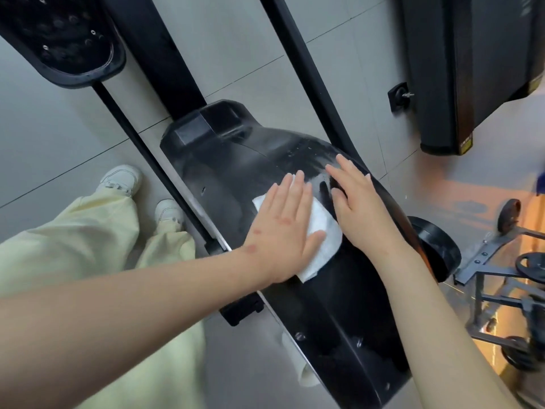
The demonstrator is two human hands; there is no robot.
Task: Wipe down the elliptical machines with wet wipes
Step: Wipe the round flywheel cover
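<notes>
1. The wipe (324, 240) lies flat on the rounded top of the elliptical's black cover (236, 172), about midway along it.
2. The left hand (283, 231) presses on the wipe with straight, spread fingers. It pins the wipe under the palm rather than pinching it, and the wipe's free edge sticks out past the thumb.
3. The right hand (362, 211) rests flat on the bare cover, just beside the wipe on the cover's far side from the person's shoes (121, 180). Its fingers are straight and it holds nothing.
4. The cover's long axis runs from its boxy end by the pedal (59, 39) down to its near end between the two forearms. The left hand's fingers point roughly along that axis, toward the pedal end.
5. The left hand is the one on the wipe, so I judge that it makes the next stroke. There is open cover ahead of its fingertips.
6. That stretch has a grey haze, perhaps dust or a wet smear; the blur leaves it unclear.
7. The cover falls away on both flanks, to a rail on the shoe side and toward a small wheel (436, 246) on the other. A stroke across it would have to follow the curve.
8. The right hand blocks a sideways sweep toward the wheel.
</notes>
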